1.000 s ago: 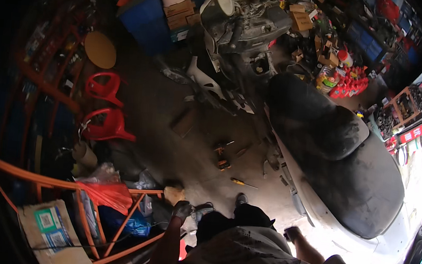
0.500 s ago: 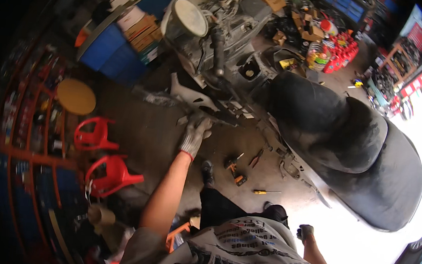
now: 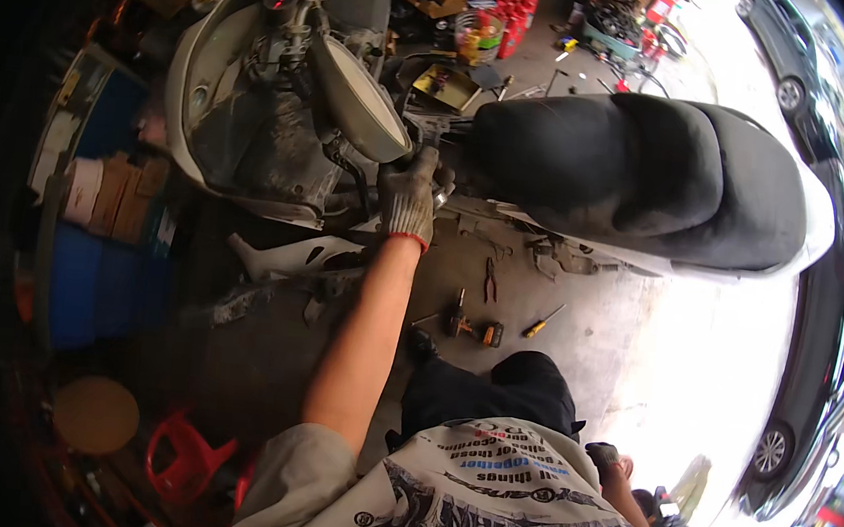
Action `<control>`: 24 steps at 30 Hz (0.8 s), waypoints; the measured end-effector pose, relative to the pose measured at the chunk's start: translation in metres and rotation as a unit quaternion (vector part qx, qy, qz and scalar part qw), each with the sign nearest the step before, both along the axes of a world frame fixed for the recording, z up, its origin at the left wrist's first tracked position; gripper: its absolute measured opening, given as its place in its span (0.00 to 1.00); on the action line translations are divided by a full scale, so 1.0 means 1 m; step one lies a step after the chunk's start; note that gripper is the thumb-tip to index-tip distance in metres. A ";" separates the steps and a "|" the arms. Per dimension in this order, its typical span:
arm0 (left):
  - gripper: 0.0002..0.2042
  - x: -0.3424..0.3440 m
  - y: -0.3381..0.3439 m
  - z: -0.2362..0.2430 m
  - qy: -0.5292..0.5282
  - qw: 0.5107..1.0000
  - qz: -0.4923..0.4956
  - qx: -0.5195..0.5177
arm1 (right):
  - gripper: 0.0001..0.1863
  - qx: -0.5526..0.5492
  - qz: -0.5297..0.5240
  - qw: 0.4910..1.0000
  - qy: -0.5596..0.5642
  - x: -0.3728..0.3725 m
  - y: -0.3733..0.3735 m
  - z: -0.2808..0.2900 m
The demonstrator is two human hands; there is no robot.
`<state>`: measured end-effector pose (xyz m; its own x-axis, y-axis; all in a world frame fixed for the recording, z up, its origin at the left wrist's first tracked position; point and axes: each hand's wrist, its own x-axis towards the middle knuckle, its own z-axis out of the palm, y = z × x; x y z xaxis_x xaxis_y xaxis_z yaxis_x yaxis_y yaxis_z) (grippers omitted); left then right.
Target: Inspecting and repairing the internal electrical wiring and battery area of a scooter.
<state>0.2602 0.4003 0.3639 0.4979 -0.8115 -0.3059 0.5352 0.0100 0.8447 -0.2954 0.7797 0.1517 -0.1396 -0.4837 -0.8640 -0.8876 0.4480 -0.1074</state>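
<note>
My left hand [image 3: 410, 190], in a grey knitted glove with a red cuff, is closed around the left handlebar grip [image 3: 430, 152] of a scooter. A shiny lever end [image 3: 442, 197] shows beside its fingers. Just left of that hand is a round, pale-faced mirror [image 3: 364, 100]. The scooter's dusty front body [image 3: 281, 156] stands at the left, partly stripped, and its black seat [image 3: 591, 163] lies to the right. My right hand [image 3: 608, 461], in a dark glove, hangs low by my right side, curled like a fist, with nothing visible in it.
On the floor before my feet lie a cordless drill [image 3: 472, 326], pliers [image 3: 491, 281] and a yellow-handled screwdriver [image 3: 544, 320]. A pale body panel [image 3: 287, 258] rests on the floor at the left. Red chair [image 3: 186, 456] lower left; a dark parked car [image 3: 800, 397] far right.
My left hand has gone from the loose pale panel to the handlebar grip. The handlebar and mirror have swung toward me. My view has turned right; my right hand stays low at my side.
</note>
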 end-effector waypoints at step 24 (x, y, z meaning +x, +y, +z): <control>0.13 0.215 0.102 0.140 -0.502 0.772 -0.153 0.357 | 0.03 -0.099 0.432 0.896 0.006 0.064 0.006 -0.111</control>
<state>0.4748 0.5027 0.5035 0.5929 -0.7415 -0.3141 -0.5094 -0.6474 0.5669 -0.2310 0.7858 0.0411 0.3526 -0.5591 -0.7503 -0.8954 -0.4345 -0.0970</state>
